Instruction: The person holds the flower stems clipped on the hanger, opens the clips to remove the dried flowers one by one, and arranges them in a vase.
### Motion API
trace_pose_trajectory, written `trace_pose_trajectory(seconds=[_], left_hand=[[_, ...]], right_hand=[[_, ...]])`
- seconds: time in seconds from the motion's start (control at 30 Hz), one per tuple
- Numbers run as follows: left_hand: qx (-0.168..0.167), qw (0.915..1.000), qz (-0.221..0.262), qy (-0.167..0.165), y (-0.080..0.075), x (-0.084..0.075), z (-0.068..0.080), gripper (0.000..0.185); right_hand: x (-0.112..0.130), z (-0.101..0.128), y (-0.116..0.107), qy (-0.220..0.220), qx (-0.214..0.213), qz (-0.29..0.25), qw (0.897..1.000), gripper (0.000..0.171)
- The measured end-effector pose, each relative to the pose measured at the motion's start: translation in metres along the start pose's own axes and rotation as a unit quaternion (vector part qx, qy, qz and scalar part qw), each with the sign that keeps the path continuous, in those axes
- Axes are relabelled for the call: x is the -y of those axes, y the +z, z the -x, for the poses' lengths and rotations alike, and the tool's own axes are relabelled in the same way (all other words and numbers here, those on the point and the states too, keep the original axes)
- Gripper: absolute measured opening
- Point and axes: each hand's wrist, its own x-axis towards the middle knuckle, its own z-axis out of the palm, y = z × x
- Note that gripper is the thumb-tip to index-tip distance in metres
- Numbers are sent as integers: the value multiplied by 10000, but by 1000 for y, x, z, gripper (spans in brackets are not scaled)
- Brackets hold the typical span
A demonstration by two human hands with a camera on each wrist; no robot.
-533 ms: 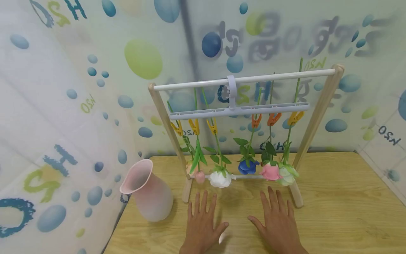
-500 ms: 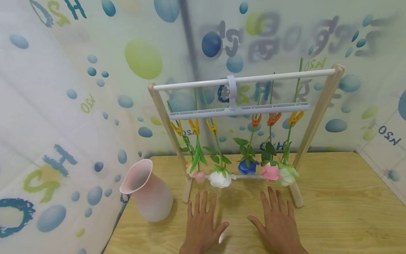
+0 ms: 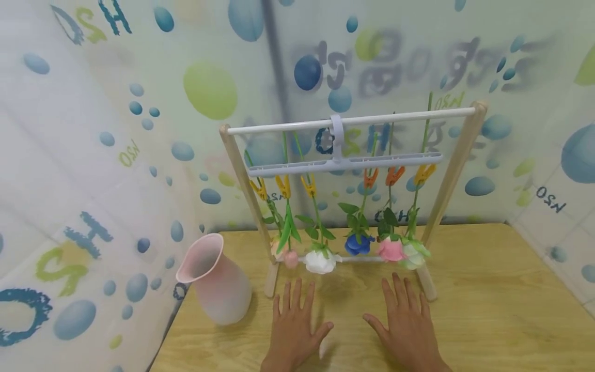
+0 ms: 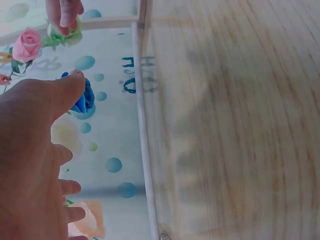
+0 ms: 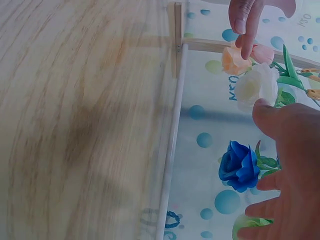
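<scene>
Both hands, left [image 3: 295, 323] and right [image 3: 406, 323], lie flat and empty on the bench [image 3: 502, 310], before the flowers [image 3: 321, 261] clipped on the rack [image 3: 353, 121]. This looks like a pause before any grasp. Next, I judge, one hand must rise to a flower.

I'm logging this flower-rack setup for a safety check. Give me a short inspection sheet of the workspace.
Surface: wooden table, bare grain showing.
Job's things: drying rack with six flowers hung head-down from clips, among them a blue flower and a white flower; pink vase standing left of the rack.
Clutter: nothing seen.
Hands: left hand and right hand lie flat on the table, holding nothing.
Cables: nothing seen.
Surroundings: bubble-print curtain behind and on both sides.
</scene>
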Motion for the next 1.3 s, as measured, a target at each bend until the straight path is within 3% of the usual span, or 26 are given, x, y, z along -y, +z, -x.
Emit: trace_pose_trajectory(seconds=[0.23,0.4,0.57,0.67,0.9,1.13,1.3], left_hand=[[-226,9996,-64,133,-2,-1,-3,84],[-894,9953,131,341,-9,-7,-6,72],[-1756,9811,501,640,-17,-14,-11,58],[-2067,9734,626,762,-20,-19,-15,56],[-2299,9649,1052,711,-30,-30,-22,59],[-2572,9501,1503,924,-47,-46,-39,55],[-2625,9445,1670,1054,-63,-59,-56,56]], right_hand=[[-3,0,-2,129,25,-91,9999,81],[-7,0,-6,81,-346,-325,9988,72],[-13,-3,-8,-29,-932,-593,9939,57],[-16,-5,-10,-117,-1363,-658,9884,49],[-17,-11,-23,-200,-2328,-739,9695,35],[-26,-31,-34,236,-2600,-1153,9584,31],[-36,-50,-42,376,-2719,-1313,9526,33]])
